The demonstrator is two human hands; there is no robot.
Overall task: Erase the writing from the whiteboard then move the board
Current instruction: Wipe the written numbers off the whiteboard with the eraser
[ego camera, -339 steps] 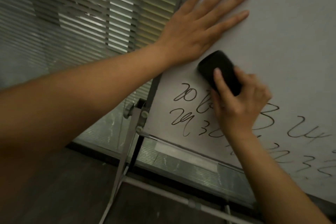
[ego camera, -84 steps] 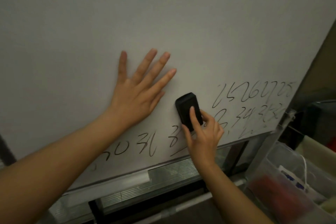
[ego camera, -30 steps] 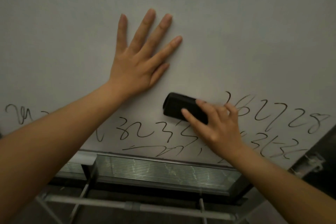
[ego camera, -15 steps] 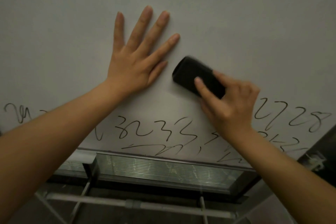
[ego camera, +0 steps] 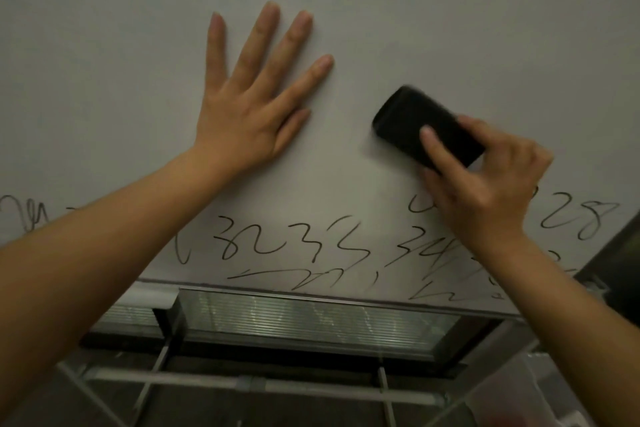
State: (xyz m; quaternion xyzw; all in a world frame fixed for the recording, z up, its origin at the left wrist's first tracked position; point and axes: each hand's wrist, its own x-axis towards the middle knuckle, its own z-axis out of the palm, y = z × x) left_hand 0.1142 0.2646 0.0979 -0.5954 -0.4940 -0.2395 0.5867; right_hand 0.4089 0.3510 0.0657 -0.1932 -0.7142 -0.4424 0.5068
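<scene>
The right hand grips a black eraser, thumb across its back and fingers curled round its far side, holding it against the whiteboard just above the black writing that runs along the board's lower edge. To its left, the left hand lies flat on the bare board with fingers straight and spread. Below the board's bottom edge, a metal stand bar crosses in front of slatted blinds.

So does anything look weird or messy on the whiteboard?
Nothing is broken or spilled. The only mess is the scribbled black writing along the whiteboard bottom, some smeared near the right hand, which holds the eraser.
</scene>
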